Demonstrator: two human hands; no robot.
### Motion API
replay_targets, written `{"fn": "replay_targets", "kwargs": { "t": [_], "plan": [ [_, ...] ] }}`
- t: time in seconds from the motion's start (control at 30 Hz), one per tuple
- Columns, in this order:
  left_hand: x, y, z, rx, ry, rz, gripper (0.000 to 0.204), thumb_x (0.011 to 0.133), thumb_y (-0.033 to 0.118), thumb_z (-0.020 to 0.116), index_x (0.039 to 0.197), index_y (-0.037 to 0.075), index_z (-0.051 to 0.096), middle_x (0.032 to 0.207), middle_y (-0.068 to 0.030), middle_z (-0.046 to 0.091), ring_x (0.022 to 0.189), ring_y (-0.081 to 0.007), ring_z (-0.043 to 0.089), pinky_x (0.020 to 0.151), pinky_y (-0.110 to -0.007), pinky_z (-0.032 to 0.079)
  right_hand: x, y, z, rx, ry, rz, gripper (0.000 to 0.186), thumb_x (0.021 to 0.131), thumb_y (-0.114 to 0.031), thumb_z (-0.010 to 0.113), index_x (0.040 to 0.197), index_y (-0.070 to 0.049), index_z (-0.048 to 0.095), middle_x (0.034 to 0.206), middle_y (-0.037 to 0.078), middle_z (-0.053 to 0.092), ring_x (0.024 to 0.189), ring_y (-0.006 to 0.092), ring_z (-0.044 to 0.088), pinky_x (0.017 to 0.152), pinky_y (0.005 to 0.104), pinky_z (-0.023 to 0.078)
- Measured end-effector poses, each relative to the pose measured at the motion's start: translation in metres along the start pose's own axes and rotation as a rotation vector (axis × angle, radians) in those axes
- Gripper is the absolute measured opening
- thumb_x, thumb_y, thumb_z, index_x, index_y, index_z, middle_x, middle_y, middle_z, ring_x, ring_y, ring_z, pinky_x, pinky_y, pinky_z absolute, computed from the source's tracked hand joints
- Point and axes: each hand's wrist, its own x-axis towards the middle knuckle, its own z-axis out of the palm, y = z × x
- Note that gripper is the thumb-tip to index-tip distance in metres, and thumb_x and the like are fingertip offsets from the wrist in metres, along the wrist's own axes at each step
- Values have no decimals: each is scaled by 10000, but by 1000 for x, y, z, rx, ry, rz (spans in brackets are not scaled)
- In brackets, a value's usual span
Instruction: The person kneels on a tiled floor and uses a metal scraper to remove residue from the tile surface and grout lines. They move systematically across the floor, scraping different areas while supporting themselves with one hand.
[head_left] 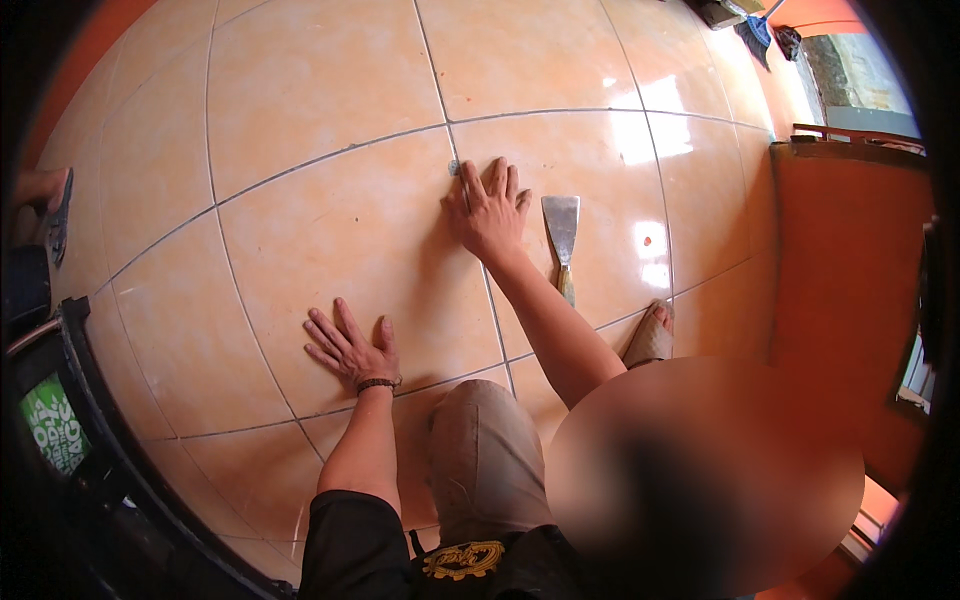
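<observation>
My left hand lies flat on the glossy peach floor tiles, its fingers spread and a dark bracelet at the wrist. Farther ahead, my right hand rests on the floor over a grout line with fingers apart; neither hand holds anything. Just beyond its leftmost fingertips sits a small grey patch on the grout line. To the right of that hand lies a putty knife, its wide metal blade pointing away and part of its handle hidden by my forearm. A few dark specks dot the tiles.
My bent knee is between my arms. An orange wall stands on the right, and a blue broom at the far right. A black-framed object occupies the lower left, with another person's sandalled foot beyond it.
</observation>
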Motion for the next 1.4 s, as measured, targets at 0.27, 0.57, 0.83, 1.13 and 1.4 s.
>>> {"fn": "replay_targets", "kwargs": {
  "t": [0.27,0.57,0.83,1.13,1.4],
  "plan": [
    [-1,5,0,-8,-18,0,758,893,587,399,1487,160,200,1548,-188,72,1430,-365,43,1121,-562,23,6,27,-5,71,49,-56,280,821,-266,557,1049,-120,632,1327,156,440,1275,337,366,1047,552,253],
    [-3,5,12,4,-15,16,789,875,606,414,1485,150,209,1547,-205,51,1431,-374,21,1112,-581,11,-165,136,-19,73,135,329,603,825,-266,632,1347,-75,399,1120,233,514,1025,392,510,878,480,421],
    [-6,5,17,83,47,8,754,910,580,392,1496,172,150,1554,-173,31,1436,-333,27,1123,-566,47,-246,147,-78,-4,-11,615,551,869,-218,475,1401,-135,361,876,263,567,746,433,588,665,514,497],
    [-10,5,22,92,4,23,751,913,579,376,1498,170,145,1555,-180,5,1434,-346,28,1117,-569,41,-124,244,-158,-149,-145,580,384,889,-255,445,1239,-160,570,876,266,645,849,413,638,761,514,503],
    [-8,8,23,97,17,3,728,923,560,383,1497,178,149,1555,-174,25,1434,-339,43,1121,-563,55,-95,275,-147,-132,-8,527,359,859,-230,463,1175,-160,620,855,227,659,796,407,643,741,506,513]
  ]
}}
